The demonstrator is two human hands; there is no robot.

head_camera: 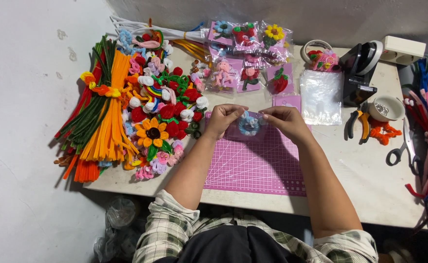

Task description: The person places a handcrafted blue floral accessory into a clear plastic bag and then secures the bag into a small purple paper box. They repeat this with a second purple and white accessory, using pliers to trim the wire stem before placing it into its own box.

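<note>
A checked shirt [175, 229] is being worn by the person nearest the camera, and both forearms are being stretched forward over a pink cutting mat [255, 165] on the table [365, 180]. A small clear bag with a blue pipe-cleaner flower [248, 124] is being held above the far edge of the mat, between the two hands. The left hand [223, 118] is being kept at the left side of the bag and the right hand [284, 121] at the right side; the fingers of both are being pinched closed on its upper edge. A small white bowl [388, 108] is standing at the right, and little metal pieces are being kept in it. Beside it, orange pliers [359, 124] and scissors [405, 146] are lying. Empty clear bags [321, 95] are lying behind the hands, and packed flower cards [245, 53] are being stored further back. On the left, a heap of finished flowers [160, 112] and bundles of pipe cleaners [102, 112] are being kept.
</note>
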